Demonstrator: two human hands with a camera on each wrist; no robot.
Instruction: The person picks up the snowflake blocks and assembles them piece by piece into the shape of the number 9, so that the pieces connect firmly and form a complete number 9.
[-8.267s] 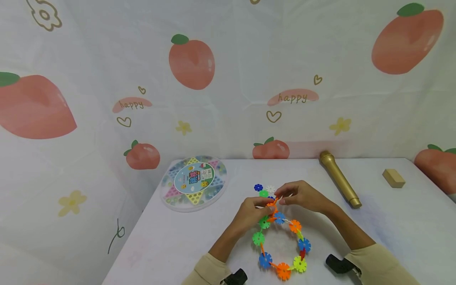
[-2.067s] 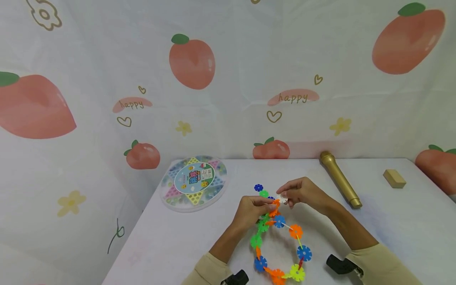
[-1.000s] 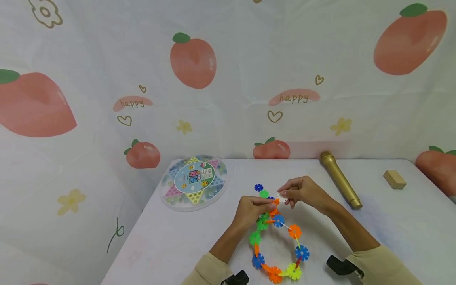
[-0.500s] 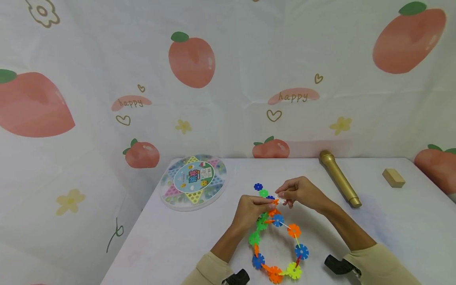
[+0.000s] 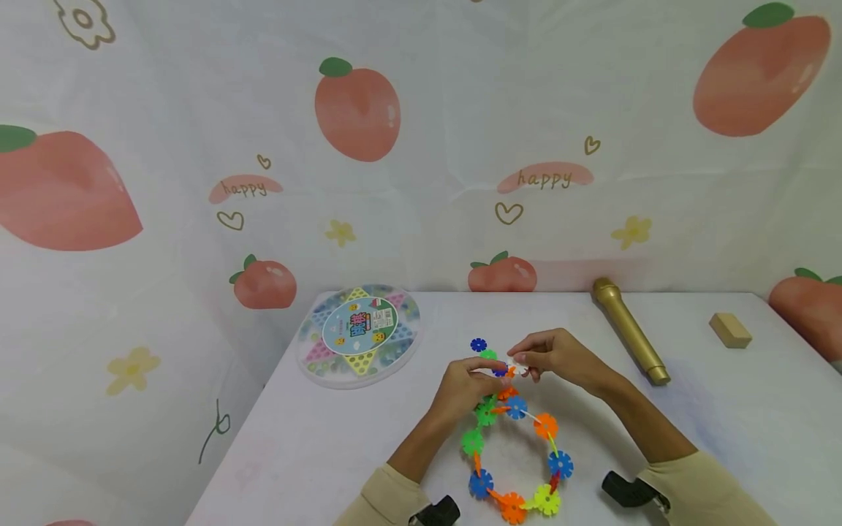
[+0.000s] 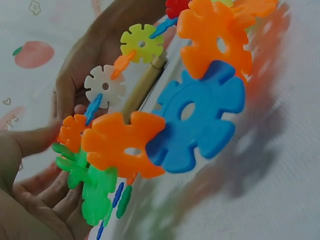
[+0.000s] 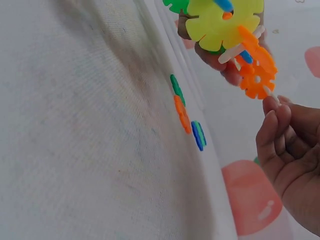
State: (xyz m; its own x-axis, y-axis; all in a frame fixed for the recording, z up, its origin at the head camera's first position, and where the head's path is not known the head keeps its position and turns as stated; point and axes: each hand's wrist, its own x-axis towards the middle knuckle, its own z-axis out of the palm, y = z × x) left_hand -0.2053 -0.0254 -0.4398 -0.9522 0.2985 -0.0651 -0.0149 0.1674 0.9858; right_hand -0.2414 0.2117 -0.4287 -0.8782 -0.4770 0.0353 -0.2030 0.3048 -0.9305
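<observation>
Plastic snowflake discs are joined into a colourful ring [image 5: 513,509] that hangs below both hands, close over the table. At its top, my left hand [image 5: 460,391] holds the ring by a small orange disc [image 6: 72,134], with linked green discs [image 6: 97,187] against the fingers. My right hand [image 5: 562,359] pinches a white disc [image 5: 520,370] between thumb and fingertips. In the right wrist view this white disc [image 7: 270,94] is edge-on, right at the rim of the orange disc [image 7: 257,81]. The fingers hide most of the white disc.
Behind the hands lie several loose discs, among them a dark blue disc [image 5: 478,344] and a green disc [image 5: 488,354]. A round, clear board-game case [image 5: 358,336] is at the back left. At the right are a gold microphone [image 5: 630,332] and a wooden block [image 5: 730,330].
The white disc lay on the table at first; my right hand has since picked it up and brought it against the orange disc. My left index finger has lifted slightly, and the ring has shifted a little.
</observation>
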